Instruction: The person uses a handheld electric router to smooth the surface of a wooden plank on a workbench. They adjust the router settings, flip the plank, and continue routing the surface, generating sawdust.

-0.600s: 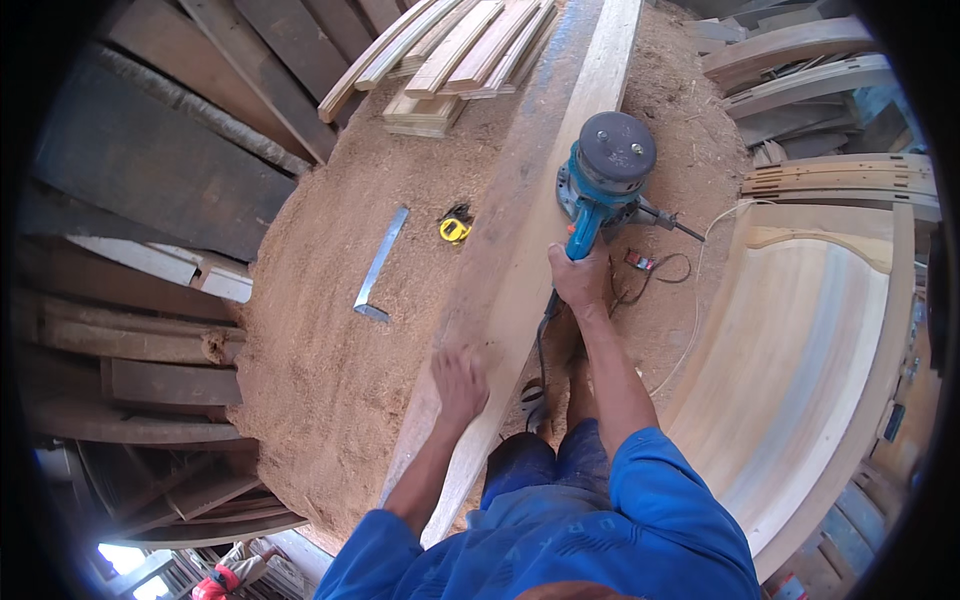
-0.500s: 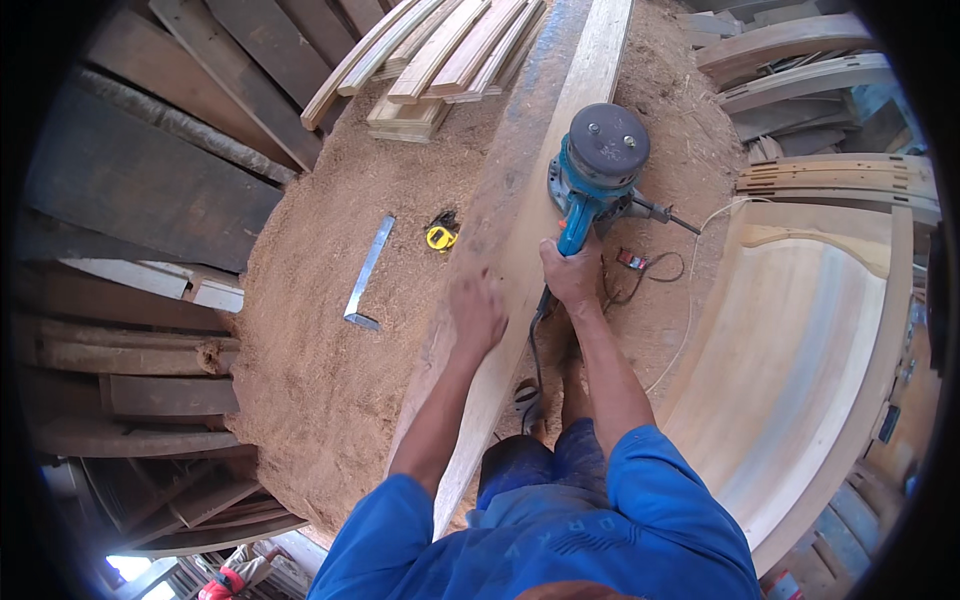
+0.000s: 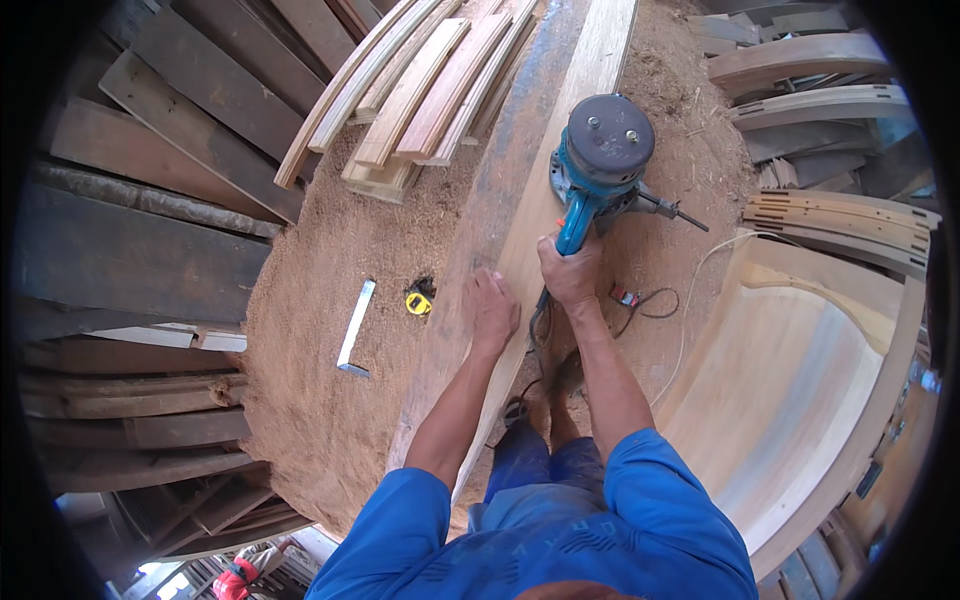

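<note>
My right hand [image 3: 570,270] is wrapped around the teal handle of a router [image 3: 608,145] with a dark round top. The router rests on a long pale plank [image 3: 545,215], and a thin rod sticks out from its right side. Its bit is hidden beneath it. My left hand [image 3: 495,312] lies on the worn beam [image 3: 480,235] along the plank's left side, fingers curled, their undersides hidden. A black cord runs down from the handle toward my legs.
Left of the beam, a metal square [image 3: 356,325] and a yellow tape measure [image 3: 418,303] lie on sawdust. Curved wooden strips [image 3: 430,95] are stacked at the far left. A curved wooden panel [image 3: 780,390] stands at right, near a small red object [image 3: 627,297] with a cord.
The router and my right hand have shifted farther along the plank, away from me. My left hand has moved forward and right on the beam. The whole view has shifted slightly.
</note>
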Available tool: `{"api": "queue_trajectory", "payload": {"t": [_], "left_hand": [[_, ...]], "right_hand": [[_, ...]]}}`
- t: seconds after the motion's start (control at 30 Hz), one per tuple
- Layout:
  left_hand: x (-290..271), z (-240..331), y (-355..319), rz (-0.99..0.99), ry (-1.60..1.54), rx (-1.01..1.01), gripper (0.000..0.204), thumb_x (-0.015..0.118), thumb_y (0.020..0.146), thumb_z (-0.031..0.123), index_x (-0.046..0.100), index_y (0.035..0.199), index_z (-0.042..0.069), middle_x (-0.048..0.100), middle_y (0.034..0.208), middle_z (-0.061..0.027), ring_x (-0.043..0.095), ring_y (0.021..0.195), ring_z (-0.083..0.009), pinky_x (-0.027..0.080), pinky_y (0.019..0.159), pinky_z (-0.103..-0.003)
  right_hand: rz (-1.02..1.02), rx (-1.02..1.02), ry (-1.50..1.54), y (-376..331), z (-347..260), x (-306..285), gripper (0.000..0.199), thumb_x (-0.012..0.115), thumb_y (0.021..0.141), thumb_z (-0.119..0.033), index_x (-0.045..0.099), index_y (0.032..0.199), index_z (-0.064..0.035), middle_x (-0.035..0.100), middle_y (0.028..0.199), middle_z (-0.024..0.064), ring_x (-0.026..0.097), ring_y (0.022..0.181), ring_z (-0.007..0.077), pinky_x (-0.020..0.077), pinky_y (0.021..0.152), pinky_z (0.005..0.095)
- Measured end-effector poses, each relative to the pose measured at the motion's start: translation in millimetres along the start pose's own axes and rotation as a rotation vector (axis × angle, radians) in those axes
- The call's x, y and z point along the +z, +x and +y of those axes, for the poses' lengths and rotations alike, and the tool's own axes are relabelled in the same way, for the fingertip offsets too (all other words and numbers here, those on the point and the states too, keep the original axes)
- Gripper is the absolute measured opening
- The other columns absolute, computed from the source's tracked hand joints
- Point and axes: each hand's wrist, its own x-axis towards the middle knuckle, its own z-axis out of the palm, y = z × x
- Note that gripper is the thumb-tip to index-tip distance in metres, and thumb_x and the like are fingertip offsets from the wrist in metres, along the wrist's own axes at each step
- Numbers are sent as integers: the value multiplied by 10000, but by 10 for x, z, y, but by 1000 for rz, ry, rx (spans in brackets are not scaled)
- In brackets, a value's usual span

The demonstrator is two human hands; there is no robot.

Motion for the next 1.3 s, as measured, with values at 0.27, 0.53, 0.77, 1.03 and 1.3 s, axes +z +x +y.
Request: {"api": "queue_trajectory", "payload": {"t": [0.27, 0.53, 0.77, 1.03, 1.3], "left_hand": [[79, -49, -20, 26, 51, -36, 208, 455, 970, 198, 493, 996, -5, 523, 977, -253, 517, 933, -437, 402, 827, -526], [-71, 62, -2, -103, 42, -86, 229, 436, 981, 218, 524, 1006, 8, 525, 979, -240, 512, 969, -419, 392, 872, -535], [138, 1095, 1919, -187, -135, 34, 322, 425, 1018, 254, 545, 1183, 4, 609, 1078, -266, 560, 1032, -445, 406, 908, -546], [925, 2459, 4147, -59, -219, -83, 365, 393, 1012, 286, 575, 1090, -20, 612, 1063, -289, 559, 1033, -460, 411, 927, -543], [1272, 2759, 4114, 127, 117, -279, 349, 393, 1007, 290, 567, 1049, -10, 590, 1052, -242, 543, 1033, -417, 398, 948, -522]], "right_hand": [[-20, 119, 58, 972, -8, -44, 351, 678, 769, -27, 567, 1097, 26, 602, 865, 64, 608, 755, 135, 512, 739, 313], [-4, 68, 27, 1709, 43, -146, 373, 682, 778, -33, 560, 1125, 32, 622, 943, 86, 609, 803, 136, 508, 770, 323], [8, 94, 2, 2554, -19, -191, 420, 670, 777, -43, 561, 1176, 34, 620, 988, 90, 610, 860, 149, 510, 802, 328], [3, 165, -37, 3609, 58, -299, 427, 673, 758, -35, 569, 1166, 37, 639, 992, 111, 641, 877, 191, 516, 806, 342], [36, 86, -43, 5006, 179, -411, 381, 682, 755, -46, 578, 1114, 25, 649, 891, 108, 651, 773, 193, 523, 756, 344]]}}
